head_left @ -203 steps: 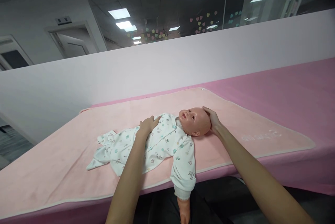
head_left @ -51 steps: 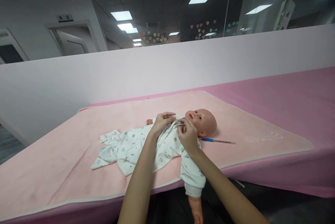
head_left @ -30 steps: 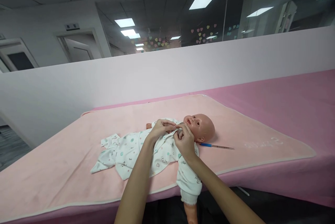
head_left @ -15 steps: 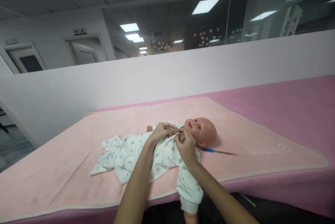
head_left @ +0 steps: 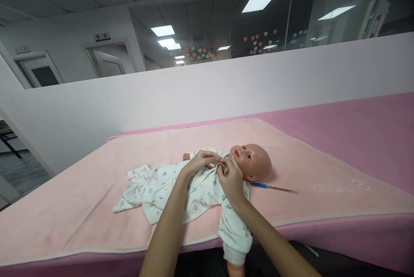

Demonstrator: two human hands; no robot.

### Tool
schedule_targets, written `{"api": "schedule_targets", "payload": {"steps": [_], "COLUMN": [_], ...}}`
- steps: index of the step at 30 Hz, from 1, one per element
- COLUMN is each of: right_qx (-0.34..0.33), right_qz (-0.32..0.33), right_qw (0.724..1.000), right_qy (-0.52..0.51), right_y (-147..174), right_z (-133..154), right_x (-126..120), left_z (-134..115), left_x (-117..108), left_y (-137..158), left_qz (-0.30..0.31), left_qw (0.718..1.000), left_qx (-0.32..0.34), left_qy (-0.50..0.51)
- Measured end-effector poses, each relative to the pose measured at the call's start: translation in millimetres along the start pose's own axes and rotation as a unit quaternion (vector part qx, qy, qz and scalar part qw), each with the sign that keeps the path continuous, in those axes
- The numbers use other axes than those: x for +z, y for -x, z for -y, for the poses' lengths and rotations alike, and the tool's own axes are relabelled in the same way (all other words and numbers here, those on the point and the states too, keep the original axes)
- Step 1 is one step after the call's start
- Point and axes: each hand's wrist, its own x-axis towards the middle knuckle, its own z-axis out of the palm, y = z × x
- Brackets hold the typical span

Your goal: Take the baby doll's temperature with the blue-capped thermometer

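A bald baby doll [head_left: 255, 160] lies on its back, its head to the right. It wears a white baby shirt [head_left: 203, 197] with small coloured prints, and matching trousers [head_left: 136, 193] cover its legs. At the neckline my left hand [head_left: 201, 162] pinches the shirt's edge, its fingers bent toward the doll's chin. My right hand [head_left: 231, 177] grips the collar right beside it, thumb and fingers pressed together. The two hands' fingertips nearly meet and partly hide the cloth between them. One sleeved doll arm hangs over the near table edge below my right wrist.
Beside the doll's head lies a thin thermometer-like stick with a blue end [head_left: 260, 185]. A peach blanket [head_left: 90, 190] spreads under the doll over a pink surface [head_left: 365, 126]. Behind it stands a low white wall [head_left: 194, 96] with glass above.
Both hands stay at the collar with only slight finger movement; the collar's edge shows a little more between them. The whole view has shifted slightly.
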Motion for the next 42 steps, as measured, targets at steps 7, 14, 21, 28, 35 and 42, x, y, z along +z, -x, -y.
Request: {"api": "schedule_targets", "payload": {"steps": [7,14,21,28,35,42], "right_qx": [0.015,0.008,-0.002,-0.005,-0.001,0.023], "right_qz": [-0.007,0.005,0.010,0.015,0.008,0.001], "right_qw": [1.000,1.000,1.000,1.000,1.000,1.000], "right_qy": [-0.002,0.016,0.001,0.013,0.007,-0.001], "right_y": [0,1,1,0,0,-1], "right_z": [5,6,3,3,3,3], "right_x": [-2,-3,-2,-3,-4,-5], "left_z": [6,7,5,3,-1,-8], "left_x": [0,6,7,8,10,6], "left_y": [-4,-5,-5,-5,-3,3], "left_qz": [0.008,0.006,-0.015,-0.052,-0.034,0.017], "left_qw": [1.000,1.000,0.998,0.997,0.998,0.999], "left_qx": [-0.002,0.005,-0.004,-0.022,-0.021,-0.003], "left_qy": [-0.020,0.016,0.054,0.051,0.055,0.031]}}
